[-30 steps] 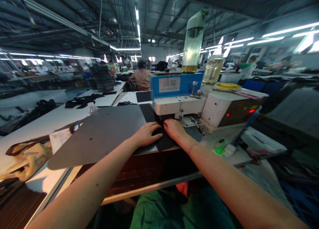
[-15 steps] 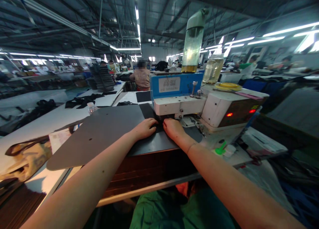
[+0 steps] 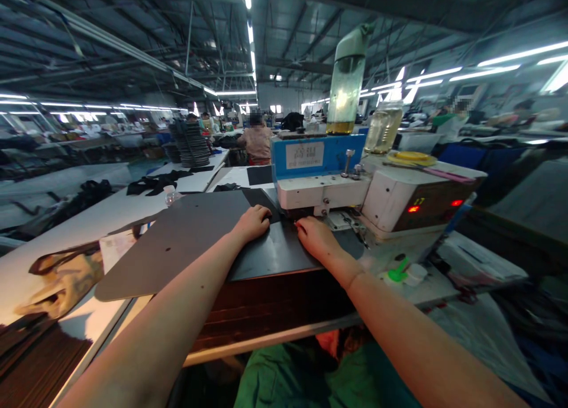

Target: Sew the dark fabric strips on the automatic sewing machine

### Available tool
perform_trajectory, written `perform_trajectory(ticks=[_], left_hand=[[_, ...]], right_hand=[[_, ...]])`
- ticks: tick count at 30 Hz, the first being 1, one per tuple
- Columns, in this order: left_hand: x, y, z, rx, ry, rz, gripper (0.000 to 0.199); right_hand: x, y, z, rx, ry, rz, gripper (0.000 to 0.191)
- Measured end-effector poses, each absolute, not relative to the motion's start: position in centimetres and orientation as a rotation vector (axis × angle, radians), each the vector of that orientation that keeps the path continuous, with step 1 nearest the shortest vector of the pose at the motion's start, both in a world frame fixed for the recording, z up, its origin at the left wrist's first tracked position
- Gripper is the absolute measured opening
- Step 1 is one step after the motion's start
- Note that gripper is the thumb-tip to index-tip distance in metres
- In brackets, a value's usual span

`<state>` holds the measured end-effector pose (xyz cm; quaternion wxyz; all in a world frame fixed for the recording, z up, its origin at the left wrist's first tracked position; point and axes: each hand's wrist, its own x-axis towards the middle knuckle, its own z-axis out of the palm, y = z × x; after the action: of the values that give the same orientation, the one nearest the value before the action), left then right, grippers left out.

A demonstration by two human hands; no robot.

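two hands (image 3: 284,230) at one machine (image 3: 322,189)

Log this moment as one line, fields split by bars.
left hand: on black strip | right hand: beside machine head | grey panel: flat, left side

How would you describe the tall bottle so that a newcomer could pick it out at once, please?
Find the blue and white machine right of centre, with glowing red lights. The tall bottle stands above its blue part. Its grey-green lid and slimmer, taller shape set it apart from the clear jar just to its right.
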<state>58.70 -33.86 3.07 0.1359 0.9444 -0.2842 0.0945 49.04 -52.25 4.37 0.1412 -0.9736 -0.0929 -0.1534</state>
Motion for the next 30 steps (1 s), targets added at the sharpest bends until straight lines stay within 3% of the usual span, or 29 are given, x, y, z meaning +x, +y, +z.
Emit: perform_trajectory(ticks=[7, 9, 12, 16, 21, 26, 30], left_hand=[[52.8, -31.0, 4.7, 2.729, -0.886, 0.204, 0.023], [49.4, -30.2, 5.0, 2.71, -0.952, 0.181, 0.032], [44.6, -29.2, 4.9, 2.709, -1.052, 0.216, 0.041], [41.6, -28.4, 4.1, 2.676, -1.072, 0.34, 0.025], [40.9, -29.0, 3.0, 2.622, -1.078, 0.527, 0.019], [39.3, -31.1, 2.0, 2.561, -1.163, 0.733, 0.015], [38.4, -32.4, 2.3, 2.485, -1.208, 0.573, 0.021]], right_hand=[[44.6, -54.7, 3.4, -2.406, -0.391, -0.571, 0.022], [42.4, -54.9, 3.1, -2.224, -0.398, -0.536, 0.021], [39.2, -54.4, 2.2, -1.983, -0.287, -0.26, 0.024], [36.9, -52.8, -0.1, -1.744, -0.147, 0.112, 0.029], [36.1, -50.3, -1.6, -1.644, -0.172, 0.205, 0.033], [35.4, -48.7, -0.7, -1.611, -0.258, 0.063, 0.028], [35.6, -49.1, -0.4, -1.681, -0.143, 0.001, 0.025]])
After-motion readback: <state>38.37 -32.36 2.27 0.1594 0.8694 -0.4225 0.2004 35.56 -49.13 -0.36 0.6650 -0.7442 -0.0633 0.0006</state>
